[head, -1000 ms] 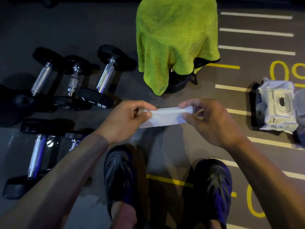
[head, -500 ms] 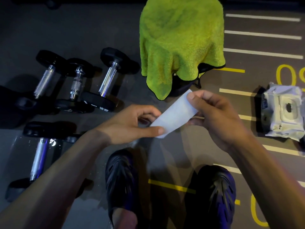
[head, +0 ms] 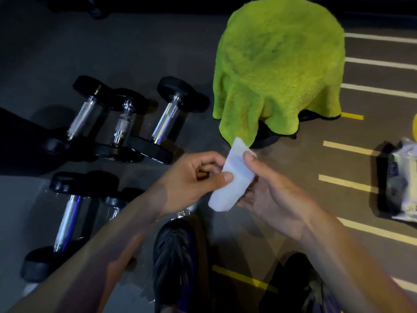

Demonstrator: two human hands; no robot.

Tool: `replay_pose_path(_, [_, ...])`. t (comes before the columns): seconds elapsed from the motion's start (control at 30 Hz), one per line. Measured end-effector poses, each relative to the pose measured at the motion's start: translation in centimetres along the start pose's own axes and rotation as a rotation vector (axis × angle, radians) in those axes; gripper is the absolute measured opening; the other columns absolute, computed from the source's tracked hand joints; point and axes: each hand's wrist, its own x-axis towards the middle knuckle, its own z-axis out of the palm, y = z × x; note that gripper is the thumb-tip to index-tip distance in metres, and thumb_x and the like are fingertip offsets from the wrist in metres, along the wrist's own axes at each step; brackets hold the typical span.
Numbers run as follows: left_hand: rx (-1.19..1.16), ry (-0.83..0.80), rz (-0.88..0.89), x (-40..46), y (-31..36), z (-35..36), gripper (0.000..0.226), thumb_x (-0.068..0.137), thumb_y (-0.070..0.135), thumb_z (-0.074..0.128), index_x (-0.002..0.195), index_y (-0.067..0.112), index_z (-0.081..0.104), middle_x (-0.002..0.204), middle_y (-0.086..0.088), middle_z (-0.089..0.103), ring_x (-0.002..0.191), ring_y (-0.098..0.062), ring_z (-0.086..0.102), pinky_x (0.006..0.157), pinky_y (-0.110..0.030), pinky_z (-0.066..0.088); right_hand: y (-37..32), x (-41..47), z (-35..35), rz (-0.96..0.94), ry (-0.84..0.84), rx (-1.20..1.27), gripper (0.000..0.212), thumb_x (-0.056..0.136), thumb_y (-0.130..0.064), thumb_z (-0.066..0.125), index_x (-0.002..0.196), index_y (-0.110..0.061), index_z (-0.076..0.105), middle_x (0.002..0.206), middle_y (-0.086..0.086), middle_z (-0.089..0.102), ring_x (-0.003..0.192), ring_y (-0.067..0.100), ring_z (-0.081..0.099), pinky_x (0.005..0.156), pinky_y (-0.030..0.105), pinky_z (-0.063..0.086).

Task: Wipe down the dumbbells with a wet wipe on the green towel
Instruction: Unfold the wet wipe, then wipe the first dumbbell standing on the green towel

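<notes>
A folded white wet wipe (head: 234,177) stands nearly upright between my two hands at the centre. My left hand (head: 191,179) pinches its left edge with thumb and fingers. My right hand (head: 273,188) holds its right side, thumb near the top. The green towel (head: 279,68) is draped over a dark round object just beyond the wipe. Several black dumbbells with chrome handles lie on the floor at the left: three in a far row (head: 167,118) and two nearer ones (head: 67,220).
A white wet-wipe pack (head: 404,181) lies on the floor at the right edge. My two dark shoes (head: 178,263) are below my hands. White and yellow floor lines run across the right side.
The wipe has turned from lying stretched sideways between my hands to standing nearly upright and folded. My right hand has turned palm-up under it. The view has shifted closer.
</notes>
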Motion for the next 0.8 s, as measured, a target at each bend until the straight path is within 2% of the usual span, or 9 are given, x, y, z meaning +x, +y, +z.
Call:
replay_pose_path(0.07, [0.017, 0.024, -0.011, -0.4, -0.5, -0.7, 0.014, 0.096, 0.016, 0.073, 0.102, 0.004, 0.072, 0.089, -0.016, 0.074, 0.080, -0.013, 0.064, 0.078, -0.025, 0.051, 0.4, 0.8, 0.7, -0.029, 0.045, 0.029, 0.050, 0.080, -0.038, 0.071, 0.120, -0.008, 0.072, 0.124, 0.014, 0.074, 0.116, 0.032, 0.067, 0.104, 0.042, 0.051])
replay_pose_path(0.2, [0.131, 0.065, -0.068, -0.9, -1.1, -3.2, 0.004, 0.092, 0.020, 0.078, 0.095, 0.019, 0.077, 0.083, -0.002, 0.075, 0.077, -0.008, 0.063, 0.077, -0.022, 0.050, 0.1, 2.7, 1.2, -0.252, 0.189, 0.043, 0.018, 0.082, -0.020, 0.070, 0.099, -0.013, 0.074, 0.098, 0.009, 0.078, 0.089, 0.022, 0.075, 0.077, 0.030, 0.061])
replay_pose_path(0.3, [0.196, 0.311, -0.094, 0.9, -1.7, -7.8, 0.010, 0.088, 0.020, 0.081, 0.084, 0.029, 0.078, 0.084, -0.007, 0.075, 0.079, -0.012, 0.064, 0.076, -0.019, 0.051, -0.8, 4.1, 1.4, -0.341, 0.242, -0.038, 0.013, 0.092, -0.014, 0.067, 0.102, -0.013, 0.075, 0.098, 0.010, 0.079, 0.083, 0.020, 0.074, 0.067, 0.025, 0.060])
replay_pose_path(0.33, [0.219, 0.408, -0.115, 2.0, -1.9, -9.7, 0.015, 0.088, 0.018, 0.081, 0.081, 0.032, 0.077, 0.086, -0.008, 0.076, 0.079, -0.014, 0.065, 0.075, -0.018, 0.051, -1.2, 4.5, 1.6, -0.353, 0.254, -0.058, 0.013, 0.093, -0.013, 0.067, 0.103, -0.011, 0.075, 0.098, 0.013, 0.078, 0.084, 0.023, 0.073, 0.068, 0.027, 0.059])
replay_pose_path(0.4, [0.323, 0.558, -0.151, 4.8, -2.3, -13.3, 0.018, 0.085, 0.023, 0.080, 0.076, 0.038, 0.076, 0.084, 0.009, 0.077, 0.076, -0.004, 0.067, 0.077, -0.017, 0.051, -1.5, 5.6, 1.8, -0.367, 0.264, -0.085, 0.022, 0.090, -0.017, 0.073, 0.106, -0.002, 0.072, 0.098, 0.023, 0.074, 0.089, 0.030, 0.068, 0.074, 0.037, 0.055])
replay_pose_path(0.5, [0.501, 0.605, -0.247, 8.8, -3.3, -16.9, 0.013, 0.089, 0.025, 0.079, 0.080, 0.034, 0.074, 0.074, 0.020, 0.072, 0.069, 0.009, 0.062, 0.082, -0.020, 0.051, -1.4, 6.9, 1.9, -0.352, 0.217, -0.134, 0.055, 0.069, -0.029, 0.089, 0.109, 0.002, 0.068, 0.094, 0.024, 0.068, 0.089, 0.029, 0.064, 0.078, 0.040, 0.054])
replay_pose_path(0.6, [0.528, 0.551, -0.383, 11.7, -4.8, -18.6, 0.011, 0.089, 0.029, 0.082, 0.095, 0.023, 0.074, 0.077, 0.014, 0.067, 0.069, 0.002, 0.059, 0.079, -0.021, 0.047, -1.6, 7.4, 2.4, -0.324, 0.091, -0.190, 0.045, 0.070, -0.008, 0.082, 0.113, -0.013, 0.072, 0.104, 0.010, 0.080, 0.093, 0.019, 0.073, 0.081, 0.033, 0.059])
replay_pose_path(0.67, [0.478, 0.545, -0.408, 12.9, -5.5, -19.0, 0.012, 0.088, 0.028, 0.084, 0.088, 0.022, 0.073, 0.083, 0.004, 0.073, 0.079, -0.010, 0.064, 0.087, -0.027, 0.052, -1.6, 7.6, 2.7, -0.354, 0.054, -0.252, 0.045, 0.078, 0.007, 0.080, 0.116, -0.015, 0.070, 0.106, 0.005, 0.080, 0.096, 0.017, 0.073, 0.085, 0.038, 0.058])
replay_pose_path(0.8, [0.468, 0.534, -0.428, 13.6, -6.1, -18.7, 0.010, 0.088, 0.025, 0.083, 0.089, 0.022, 0.073, 0.094, -0.005, 0.076, 0.090, -0.015, 0.066, 0.101, -0.036, 0.053, -1.7, 7.6, 2.6, -0.583, 0.054, -0.494, 0.036, 0.088, 0.010, 0.070, 0.095, -0.024, 0.079, 0.099, -0.005, 0.080, 0.096, 0.009, 0.074, 0.084, 0.032, 0.057])
